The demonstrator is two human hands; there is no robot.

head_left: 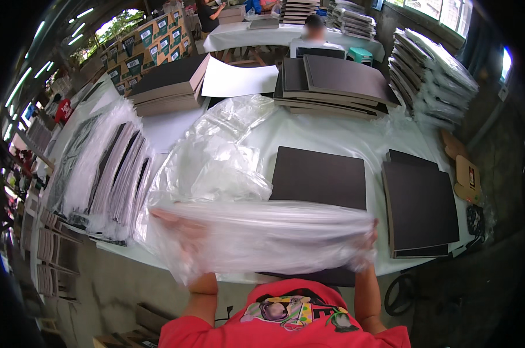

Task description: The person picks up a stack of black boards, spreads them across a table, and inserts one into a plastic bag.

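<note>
A clear plastic bag [285,235] is stretched sideways between my hands, blurred by motion. My left hand [188,232] shows through the film at one end, closed on it, with its fingers smeared. At the other end my right hand [367,249] grips the plastic. Beneath and beyond the bag lies a dark brown flat board [320,174] on the table. Its near part is hidden by the film, and another dark edge [326,276] shows below the bag. Loose clear plastic [227,156] lies crumpled on the table, left of the board.
Dark boards [424,209] lie at the right of the white-covered table [256,133]. Stacked boards [343,78] and thick dark-topped blocks [169,84] stand along its far side. Plastic-wrapped boards [111,168] fill the left. A person [314,40] sits beyond.
</note>
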